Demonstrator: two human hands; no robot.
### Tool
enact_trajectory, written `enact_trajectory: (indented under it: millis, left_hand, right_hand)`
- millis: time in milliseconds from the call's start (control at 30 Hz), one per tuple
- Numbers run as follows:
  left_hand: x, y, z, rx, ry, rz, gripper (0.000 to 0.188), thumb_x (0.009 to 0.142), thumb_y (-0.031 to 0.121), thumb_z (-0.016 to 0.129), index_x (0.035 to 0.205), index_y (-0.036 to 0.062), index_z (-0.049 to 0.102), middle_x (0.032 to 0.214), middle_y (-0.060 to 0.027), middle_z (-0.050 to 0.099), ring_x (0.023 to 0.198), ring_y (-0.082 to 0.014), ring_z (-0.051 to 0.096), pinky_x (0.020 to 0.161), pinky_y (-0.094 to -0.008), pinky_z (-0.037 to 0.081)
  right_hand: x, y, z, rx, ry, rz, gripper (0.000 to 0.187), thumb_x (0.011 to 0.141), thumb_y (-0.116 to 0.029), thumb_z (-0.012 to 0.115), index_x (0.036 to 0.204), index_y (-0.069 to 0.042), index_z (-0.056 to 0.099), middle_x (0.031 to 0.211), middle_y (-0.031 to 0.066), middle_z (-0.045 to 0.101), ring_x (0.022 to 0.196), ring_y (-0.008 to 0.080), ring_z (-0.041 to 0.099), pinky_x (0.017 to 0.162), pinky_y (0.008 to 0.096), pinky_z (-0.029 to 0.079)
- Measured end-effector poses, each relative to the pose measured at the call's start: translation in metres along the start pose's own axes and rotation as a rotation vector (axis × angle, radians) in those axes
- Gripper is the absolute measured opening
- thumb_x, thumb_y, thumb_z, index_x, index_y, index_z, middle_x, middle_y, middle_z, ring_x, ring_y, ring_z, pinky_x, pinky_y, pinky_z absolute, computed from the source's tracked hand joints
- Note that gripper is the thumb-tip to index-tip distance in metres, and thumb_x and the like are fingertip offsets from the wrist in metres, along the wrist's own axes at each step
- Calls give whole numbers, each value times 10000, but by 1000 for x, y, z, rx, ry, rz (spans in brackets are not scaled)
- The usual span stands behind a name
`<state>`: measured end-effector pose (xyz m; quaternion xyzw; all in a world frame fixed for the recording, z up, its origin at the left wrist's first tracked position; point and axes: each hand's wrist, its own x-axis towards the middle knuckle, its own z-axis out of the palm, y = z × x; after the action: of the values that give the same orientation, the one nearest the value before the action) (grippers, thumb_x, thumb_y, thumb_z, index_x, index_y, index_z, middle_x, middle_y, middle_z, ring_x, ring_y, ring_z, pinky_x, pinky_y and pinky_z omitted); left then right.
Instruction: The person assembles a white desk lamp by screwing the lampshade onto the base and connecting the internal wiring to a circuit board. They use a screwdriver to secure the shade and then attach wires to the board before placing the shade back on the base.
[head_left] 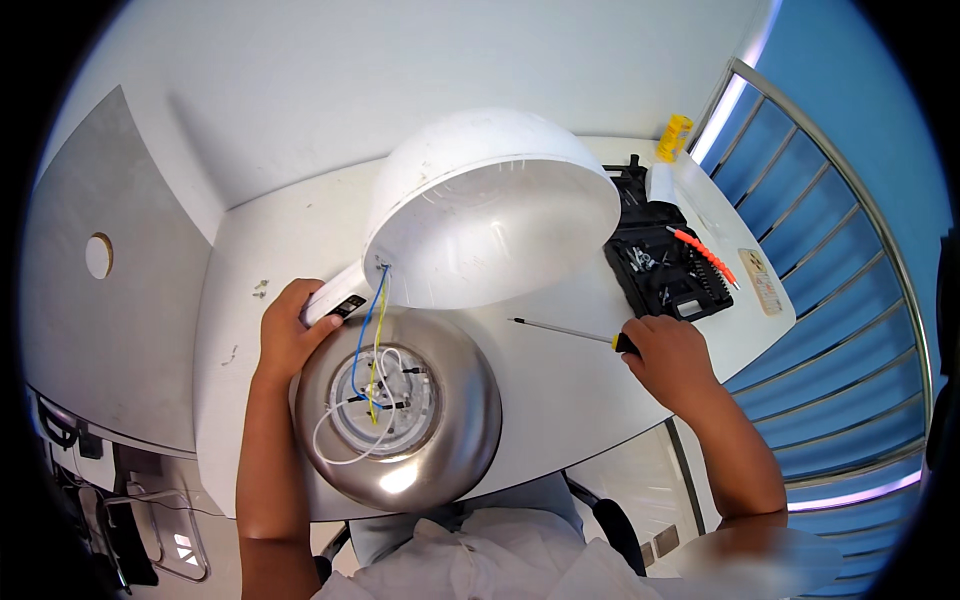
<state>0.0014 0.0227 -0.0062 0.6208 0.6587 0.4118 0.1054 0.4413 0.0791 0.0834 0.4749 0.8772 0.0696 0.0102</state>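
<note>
My left hand (292, 330) is wrapped round the white handle (338, 298) of a large white dome-shaped hood (480, 215), which looks like a hair dryer or steamer head, its hollow side facing me. From the handle's joint, blue and yellow wires (372, 335) run down into a round silver metal bowl (465, 400). Inside the bowl's round opening lie a white cable (322, 440) and dark connectors. Right of the bowl, my right hand (668, 362) grips a screwdriver (565, 331) by its black and yellow handle, the shaft pointing left over the table and touching nothing.
An open black tool case (665, 265) with bits and an orange flexible shaft (705, 256) lies at the far right, near a yellow container (674, 138). Small screws (260, 288) lie on the white table (245, 240) at left. A metal railing (850, 180) borders the right side.
</note>
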Motion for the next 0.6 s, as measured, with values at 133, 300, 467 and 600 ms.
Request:
enact_trajectory:
  millis: [133,300,467,600]
  left_hand:
    - [0,1,0,9,5,11,422,693,233,741,1035,30,599,925,-120,627,840,-271,608,771,-332,472]
    - [-1,1,0,3,3,18,418,696,232,739,1032,29,597,927,-120,625,842,-270,607,773,-332,471]
    - [-1,0,-1,-18,-6,6,411,702,235,736,1029,29,597,925,-121,624,844,-271,609,774,-333,472]
    - [-1,2,0,10,-2,17,411,704,236,736,1033,31,598,931,-119,625,852,-272,611,777,-333,473]
  right_hand:
    - [-1,10,15,-121,111,-85,242,761,-111,676,994,-133,614,795,30,567,776,200,565,650,344,419]
    - [9,17,7,-362,204,-230,221,768,-75,624,978,-142,619,769,32,534,767,189,514,656,337,366]
    - [27,7,-31,-532,134,-369,268,736,-86,640,1000,-128,627,797,36,509,804,196,484,688,335,353]
    - [45,-23,-56,-713,-57,-440,106,784,-174,643,861,-114,684,858,23,585,886,198,509,742,354,357]
